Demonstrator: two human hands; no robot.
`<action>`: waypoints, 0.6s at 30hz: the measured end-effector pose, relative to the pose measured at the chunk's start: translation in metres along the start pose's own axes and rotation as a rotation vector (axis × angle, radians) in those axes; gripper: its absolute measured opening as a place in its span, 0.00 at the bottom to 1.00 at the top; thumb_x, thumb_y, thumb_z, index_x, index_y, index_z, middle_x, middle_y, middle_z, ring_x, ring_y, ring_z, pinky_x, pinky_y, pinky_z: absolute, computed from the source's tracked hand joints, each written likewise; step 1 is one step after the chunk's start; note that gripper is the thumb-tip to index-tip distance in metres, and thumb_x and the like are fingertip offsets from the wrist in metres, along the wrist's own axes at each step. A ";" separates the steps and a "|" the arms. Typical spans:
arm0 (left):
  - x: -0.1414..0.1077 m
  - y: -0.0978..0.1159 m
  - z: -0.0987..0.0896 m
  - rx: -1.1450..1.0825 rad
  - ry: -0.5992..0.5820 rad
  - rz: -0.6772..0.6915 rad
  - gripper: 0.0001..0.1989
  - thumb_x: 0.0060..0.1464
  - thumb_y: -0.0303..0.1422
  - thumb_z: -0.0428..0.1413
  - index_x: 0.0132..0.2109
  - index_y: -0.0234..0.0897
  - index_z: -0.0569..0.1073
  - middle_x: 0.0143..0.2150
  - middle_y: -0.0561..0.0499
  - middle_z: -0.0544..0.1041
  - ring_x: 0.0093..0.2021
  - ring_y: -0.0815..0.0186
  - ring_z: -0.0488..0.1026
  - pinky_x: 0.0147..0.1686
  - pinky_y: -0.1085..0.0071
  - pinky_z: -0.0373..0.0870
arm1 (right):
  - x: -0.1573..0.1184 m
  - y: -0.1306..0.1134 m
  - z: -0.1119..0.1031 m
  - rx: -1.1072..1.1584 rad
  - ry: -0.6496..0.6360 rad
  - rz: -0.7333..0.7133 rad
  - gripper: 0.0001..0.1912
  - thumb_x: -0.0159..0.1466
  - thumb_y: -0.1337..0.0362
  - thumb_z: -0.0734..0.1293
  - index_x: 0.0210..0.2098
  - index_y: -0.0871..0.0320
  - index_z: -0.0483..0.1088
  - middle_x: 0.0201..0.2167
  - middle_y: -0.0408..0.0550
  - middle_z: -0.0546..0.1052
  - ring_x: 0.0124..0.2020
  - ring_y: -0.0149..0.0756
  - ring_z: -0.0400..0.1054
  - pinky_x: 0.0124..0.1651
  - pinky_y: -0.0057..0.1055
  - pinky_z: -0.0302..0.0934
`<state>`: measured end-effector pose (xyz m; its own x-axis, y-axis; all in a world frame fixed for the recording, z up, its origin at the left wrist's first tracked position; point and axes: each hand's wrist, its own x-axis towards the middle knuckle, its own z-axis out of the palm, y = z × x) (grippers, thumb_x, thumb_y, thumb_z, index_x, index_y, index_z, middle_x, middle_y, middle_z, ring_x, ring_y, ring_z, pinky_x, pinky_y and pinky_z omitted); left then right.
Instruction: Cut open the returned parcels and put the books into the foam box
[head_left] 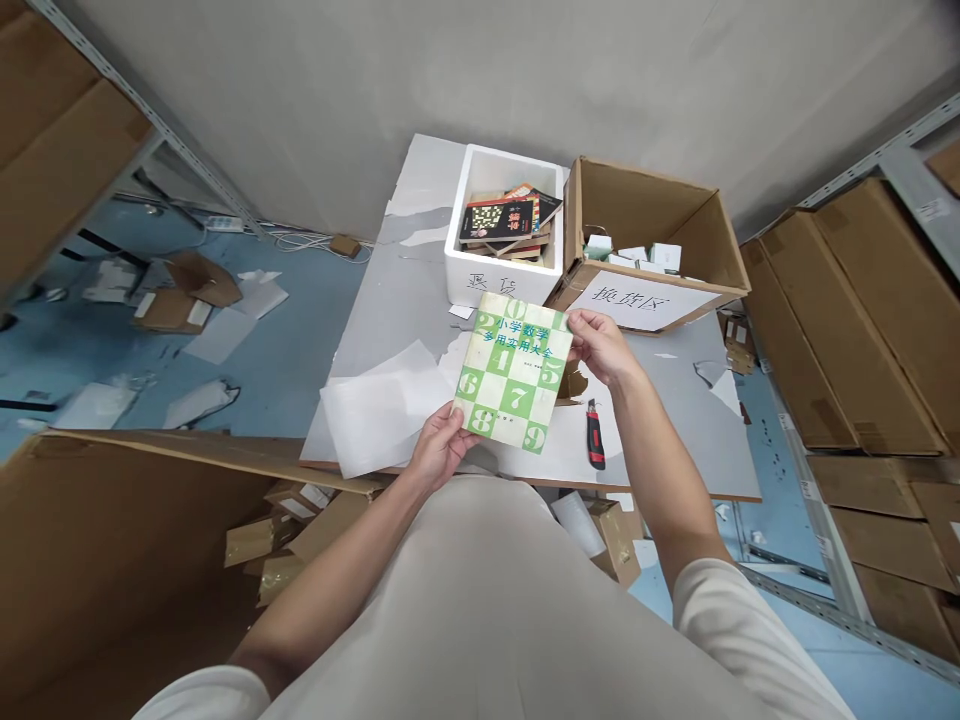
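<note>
A green-and-white checkered book [514, 372] with large numerals on its cover is held up over the near part of the table, front cover facing me and slightly tilted. My left hand [444, 446] grips its lower left corner, thumb on the cover. At the upper right corner, my right hand [598, 345] pinches the book the same way. Fingers behind the book are partly hidden. Just right of the book, a red-and-black utility knife [595, 436] lies on the table. White foam wrap [379, 405] lies to the left.
Behind the book, a white foam box [504, 277] holds several books, beside a cardboard box [652, 290] with small white boxes inside. The grey table [705, 420] has torn surface patches. Large cartons stand left and right; packaging scraps litter the blue floor [300, 300].
</note>
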<state>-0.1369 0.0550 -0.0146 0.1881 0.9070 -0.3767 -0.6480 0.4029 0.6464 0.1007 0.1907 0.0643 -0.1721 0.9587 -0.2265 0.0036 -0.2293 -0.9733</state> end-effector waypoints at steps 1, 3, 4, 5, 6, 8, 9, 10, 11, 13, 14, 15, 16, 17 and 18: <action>0.000 0.000 0.000 -0.008 0.002 -0.002 0.21 0.48 0.41 0.64 0.46 0.34 0.73 0.42 0.44 0.80 0.42 0.60 0.78 0.44 0.62 0.74 | 0.001 0.002 -0.002 0.010 0.001 0.003 0.23 0.48 0.43 0.74 0.30 0.56 0.71 0.21 0.41 0.74 0.20 0.28 0.67 0.21 0.24 0.66; 0.001 0.000 0.000 -0.011 0.004 -0.010 0.20 0.48 0.41 0.64 0.46 0.34 0.73 0.43 0.44 0.80 0.41 0.60 0.78 0.44 0.62 0.74 | 0.003 0.006 -0.005 0.017 0.004 0.010 0.23 0.48 0.43 0.74 0.31 0.56 0.71 0.22 0.41 0.75 0.21 0.28 0.68 0.22 0.25 0.67; 0.002 0.000 0.000 -0.012 0.006 -0.012 0.20 0.49 0.41 0.63 0.46 0.34 0.73 0.43 0.44 0.80 0.42 0.60 0.78 0.44 0.62 0.75 | 0.003 0.007 -0.006 0.017 0.004 0.012 0.23 0.48 0.43 0.74 0.31 0.56 0.71 0.23 0.41 0.75 0.22 0.29 0.69 0.23 0.25 0.68; 0.004 0.000 -0.001 -0.013 0.007 -0.013 0.20 0.49 0.41 0.63 0.46 0.34 0.73 0.43 0.44 0.80 0.42 0.60 0.78 0.44 0.62 0.75 | 0.004 0.008 -0.007 0.015 0.001 0.016 0.23 0.49 0.43 0.73 0.31 0.56 0.71 0.23 0.41 0.75 0.22 0.29 0.70 0.24 0.26 0.69; 0.005 0.001 -0.002 -0.013 0.007 -0.013 0.20 0.49 0.41 0.63 0.46 0.34 0.73 0.43 0.43 0.80 0.42 0.60 0.78 0.44 0.62 0.75 | 0.004 0.008 -0.008 0.011 -0.010 0.025 0.24 0.50 0.43 0.73 0.33 0.55 0.70 0.24 0.41 0.75 0.23 0.30 0.71 0.25 0.26 0.69; 0.010 0.002 -0.003 -0.015 0.008 -0.011 0.20 0.49 0.41 0.63 0.46 0.34 0.73 0.44 0.44 0.80 0.43 0.60 0.78 0.45 0.62 0.74 | 0.006 0.008 -0.008 -0.010 -0.061 0.061 0.24 0.51 0.43 0.72 0.38 0.54 0.69 0.26 0.40 0.76 0.25 0.31 0.73 0.27 0.28 0.71; 0.013 0.004 -0.003 -0.017 0.008 -0.012 0.20 0.50 0.41 0.63 0.46 0.34 0.73 0.44 0.44 0.80 0.43 0.60 0.78 0.46 0.62 0.74 | 0.007 0.007 -0.007 -0.026 -0.088 0.080 0.25 0.51 0.44 0.72 0.40 0.53 0.68 0.26 0.40 0.76 0.25 0.31 0.73 0.27 0.29 0.71; 0.017 0.006 -0.003 -0.019 0.010 -0.013 0.20 0.50 0.42 0.63 0.46 0.34 0.73 0.44 0.44 0.80 0.43 0.60 0.78 0.46 0.62 0.74 | 0.008 0.006 -0.006 -0.044 -0.105 0.095 0.26 0.51 0.45 0.72 0.42 0.52 0.67 0.27 0.40 0.76 0.24 0.32 0.73 0.26 0.29 0.71; 0.021 0.009 -0.002 -0.018 0.012 -0.015 0.19 0.50 0.42 0.62 0.46 0.35 0.73 0.44 0.44 0.80 0.43 0.60 0.78 0.47 0.61 0.74 | 0.011 0.005 -0.005 -0.059 -0.109 0.103 0.26 0.51 0.46 0.72 0.43 0.52 0.66 0.27 0.40 0.76 0.23 0.32 0.73 0.25 0.29 0.71; 0.031 0.015 0.000 -0.015 0.014 -0.017 0.20 0.51 0.44 0.61 0.46 0.35 0.73 0.44 0.44 0.79 0.45 0.60 0.77 0.49 0.60 0.72 | 0.023 0.004 -0.004 -0.068 -0.076 0.091 0.25 0.52 0.47 0.72 0.42 0.52 0.64 0.26 0.39 0.76 0.21 0.30 0.72 0.23 0.29 0.70; 0.035 0.019 0.000 -0.013 0.016 -0.012 0.20 0.52 0.45 0.61 0.47 0.37 0.72 0.45 0.44 0.79 0.46 0.59 0.77 0.50 0.59 0.71 | 0.031 0.003 -0.004 -0.066 -0.049 0.074 0.25 0.52 0.47 0.72 0.42 0.52 0.64 0.26 0.39 0.75 0.20 0.30 0.71 0.22 0.28 0.70; 0.040 0.023 0.000 -0.011 0.018 -0.003 0.21 0.52 0.45 0.60 0.49 0.38 0.72 0.46 0.44 0.79 0.47 0.59 0.77 0.51 0.59 0.70 | 0.043 0.001 -0.006 -0.063 -0.024 0.053 0.24 0.53 0.46 0.71 0.42 0.52 0.64 0.26 0.40 0.75 0.20 0.30 0.71 0.22 0.28 0.69; 0.043 0.027 -0.001 -0.004 0.021 0.009 0.23 0.52 0.46 0.60 0.51 0.39 0.71 0.47 0.44 0.79 0.48 0.58 0.76 0.52 0.58 0.69 | 0.057 -0.001 -0.008 -0.064 0.000 0.027 0.24 0.54 0.46 0.71 0.42 0.52 0.64 0.26 0.40 0.75 0.20 0.30 0.70 0.21 0.28 0.69; 0.045 0.030 -0.004 0.012 0.028 0.024 0.25 0.51 0.47 0.60 0.52 0.40 0.70 0.49 0.44 0.78 0.50 0.58 0.76 0.53 0.58 0.69 | 0.073 -0.003 -0.010 -0.066 0.029 -0.005 0.23 0.55 0.46 0.70 0.43 0.52 0.64 0.27 0.41 0.75 0.21 0.31 0.71 0.22 0.28 0.69; 0.046 0.032 -0.008 0.038 0.046 0.042 0.26 0.50 0.48 0.60 0.53 0.40 0.70 0.50 0.43 0.77 0.51 0.57 0.75 0.53 0.58 0.68 | 0.093 -0.006 -0.012 -0.068 0.065 -0.041 0.23 0.56 0.46 0.69 0.44 0.51 0.64 0.28 0.42 0.75 0.22 0.31 0.71 0.23 0.29 0.70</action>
<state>-0.1547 0.1088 -0.0162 0.1271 0.9170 -0.3781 -0.6256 0.3699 0.6869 0.0967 0.2828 0.0482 -0.1095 0.9765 -0.1858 0.0654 -0.1795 -0.9816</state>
